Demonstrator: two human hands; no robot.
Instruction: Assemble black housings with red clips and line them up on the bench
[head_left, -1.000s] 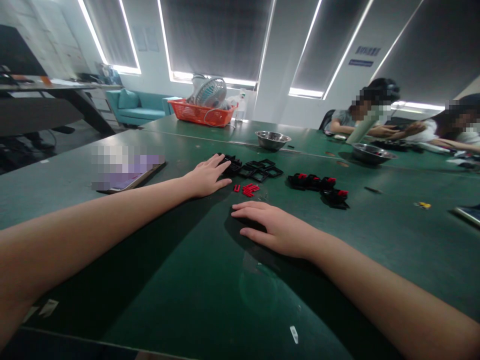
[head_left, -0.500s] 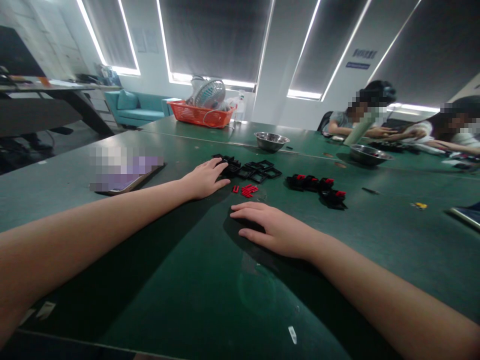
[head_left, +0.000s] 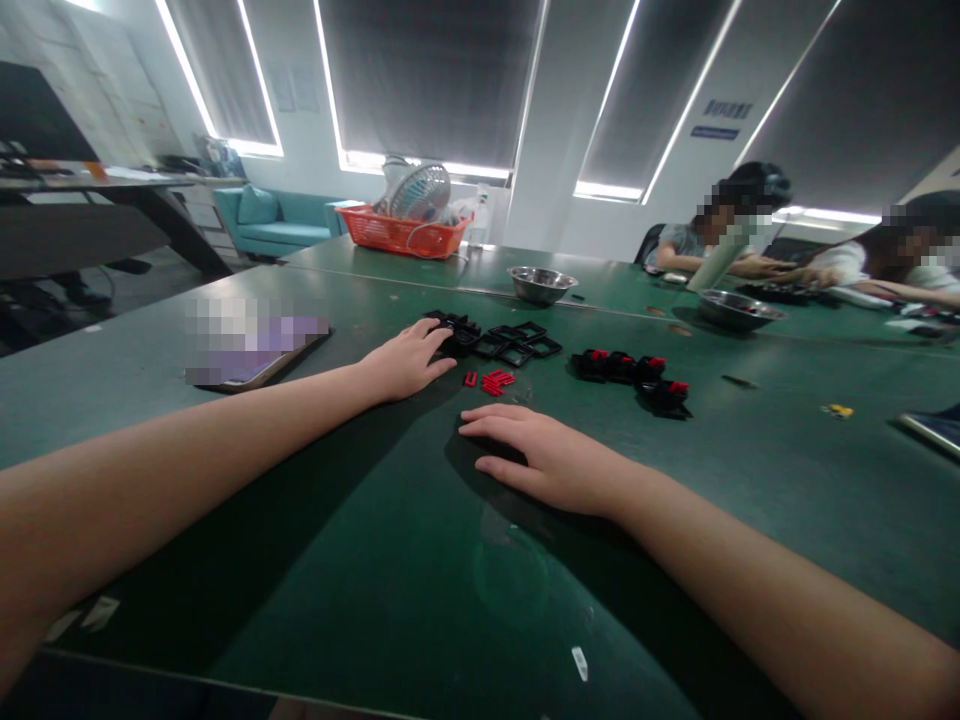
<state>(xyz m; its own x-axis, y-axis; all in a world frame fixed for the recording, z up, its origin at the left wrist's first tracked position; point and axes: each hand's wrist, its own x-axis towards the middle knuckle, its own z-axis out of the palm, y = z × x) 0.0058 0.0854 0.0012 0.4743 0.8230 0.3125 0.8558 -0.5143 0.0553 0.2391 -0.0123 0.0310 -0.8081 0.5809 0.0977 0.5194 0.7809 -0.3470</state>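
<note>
My left hand (head_left: 405, 362) lies flat on the green table (head_left: 360, 560), fingers stretched out and touching the near end of a cluster of black plastic frames (head_left: 502, 342). My right hand (head_left: 544, 455) rests palm down on the table, fingers extended to the left, holding nothing. Between the hands lies a small heap of red clips (head_left: 491, 381). To the right sits a group of black parts with red inserts (head_left: 634, 373).
A phone (head_left: 251, 345) lies on the table at the left. Two steel bowls (head_left: 541, 282) (head_left: 739, 307) stand further back, an orange basket (head_left: 401, 232) with a fan behind. Two people sit at the far right. Another phone's corner (head_left: 934, 428) shows at the right edge.
My left hand has curled slightly and drawn back a little on the black frames. My right hand stays flat in place.
</note>
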